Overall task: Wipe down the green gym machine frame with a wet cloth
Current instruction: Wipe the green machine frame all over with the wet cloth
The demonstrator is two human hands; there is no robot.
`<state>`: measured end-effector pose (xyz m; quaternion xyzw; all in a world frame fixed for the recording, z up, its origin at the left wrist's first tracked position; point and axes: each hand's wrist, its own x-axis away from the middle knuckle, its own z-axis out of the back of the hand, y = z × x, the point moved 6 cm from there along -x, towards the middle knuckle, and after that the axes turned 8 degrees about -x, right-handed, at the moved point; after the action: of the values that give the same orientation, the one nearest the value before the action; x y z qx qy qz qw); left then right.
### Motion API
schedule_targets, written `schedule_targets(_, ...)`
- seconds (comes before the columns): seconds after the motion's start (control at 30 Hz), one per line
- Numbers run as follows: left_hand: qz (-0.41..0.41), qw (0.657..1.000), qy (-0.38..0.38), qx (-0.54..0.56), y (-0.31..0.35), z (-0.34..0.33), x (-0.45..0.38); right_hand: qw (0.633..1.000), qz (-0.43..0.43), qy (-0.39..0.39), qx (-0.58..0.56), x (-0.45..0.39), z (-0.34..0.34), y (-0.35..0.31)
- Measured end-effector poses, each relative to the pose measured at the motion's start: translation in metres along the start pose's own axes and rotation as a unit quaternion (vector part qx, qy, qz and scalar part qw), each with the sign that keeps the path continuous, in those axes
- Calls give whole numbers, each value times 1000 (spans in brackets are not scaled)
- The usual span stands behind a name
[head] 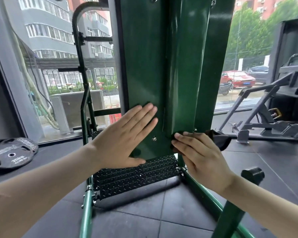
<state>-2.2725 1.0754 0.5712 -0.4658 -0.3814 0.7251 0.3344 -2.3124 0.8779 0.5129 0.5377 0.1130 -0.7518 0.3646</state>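
Note:
The green machine frame (162, 57) rises as a wide upright panel in the middle of the view, with a raised ridge down its centre. My left hand (124, 138) lies flat against the panel's lower left part, fingers straight. My right hand (198, 155) presses a dark cloth (218, 138) against the bottom of the ridge; the cloth's loose end sticks out to the right of the frame. Most of the cloth is hidden under my fingers.
A black tread plate (136, 174) sits below the panel between green floor tubes (86, 212). Black weight plates (12, 152) lie on the floor at left. A grey bench machine (268, 117) stands at right. Windows are behind.

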Motion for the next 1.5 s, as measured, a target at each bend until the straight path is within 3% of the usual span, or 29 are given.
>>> schedule_targets(0.17, 12, 1000, -8, 14, 10, -5, 7, 1000, 2, 23, -22, 9, -18, -21)
schedule_targets(0.33, 27, 1000, -7, 9, 15, -6, 8, 997, -39, 28, -68, 11, -78, -32)
schedule_targets(0.43, 39, 999, -9, 15, 19, -7, 8, 999, -21, 23, -29, 21, -78, -12)
schedule_targets(0.57, 70, 997, -20, 24, 27, -7, 5, 970, -201, 135, 14, 42, -55, 17)
schedule_targets(0.6, 78, 996, -22, 22, 29, -8, 4, 970, -203, 136, 7, 42, -59, 12)
schedule_targets(0.73, 100, 995, -22, 10, 36, -8, 4, 996, -69, 47, -43, 43, -69, 2)
schedule_targets(0.9, 127, 991, -21, 29, 43, -5, -1, 954, -248, 170, -13, 72, -38, 54)
schedule_targets(1.07, 118, 986, 61, 97, 53, 20, -18, 982, -160, 94, -16, 71, -32, 60)
schedule_targets(1.23, 105, 985, 105, 85, 32, 59, -81, 950, -265, 164, 2, 80, 2, 106)
schedule_targets(1.5, 146, 983, 111, -15, -27, 93, -159, 980, -103, 172, -7, -46, 67, 121)
